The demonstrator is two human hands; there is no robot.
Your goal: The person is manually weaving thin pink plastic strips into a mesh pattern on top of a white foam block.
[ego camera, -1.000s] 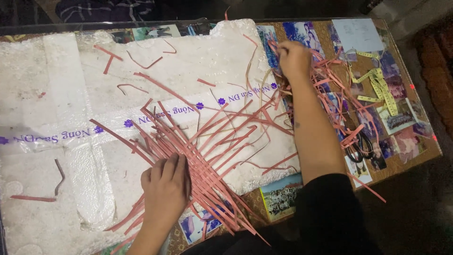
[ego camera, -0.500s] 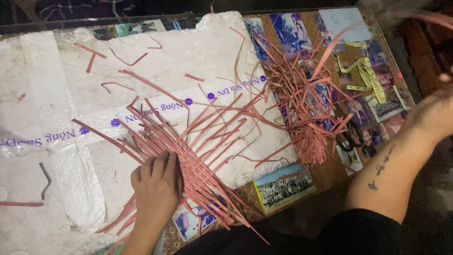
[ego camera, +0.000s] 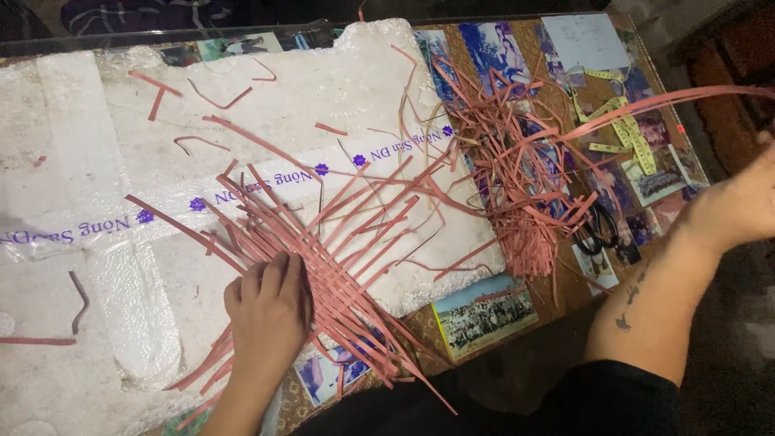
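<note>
White foam board (ego camera: 323,97), kinda crumbly-looking, covers most of the table with photos (ego camera: 484,311) under glass at the right. Left hand (ego camera: 270,311) lies flat, pressing down a fan of thin pink strips (ego camera: 339,234) at lower center. Right hand (ego camera: 747,206), at the right edge, pinches one long curved strip (ego camera: 646,101).

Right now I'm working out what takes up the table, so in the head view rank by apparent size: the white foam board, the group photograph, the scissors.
1. White foam board, by far the largest.
2. Group photograph.
3. Scissors, smallest, partly hidden under pink strips.
</note>
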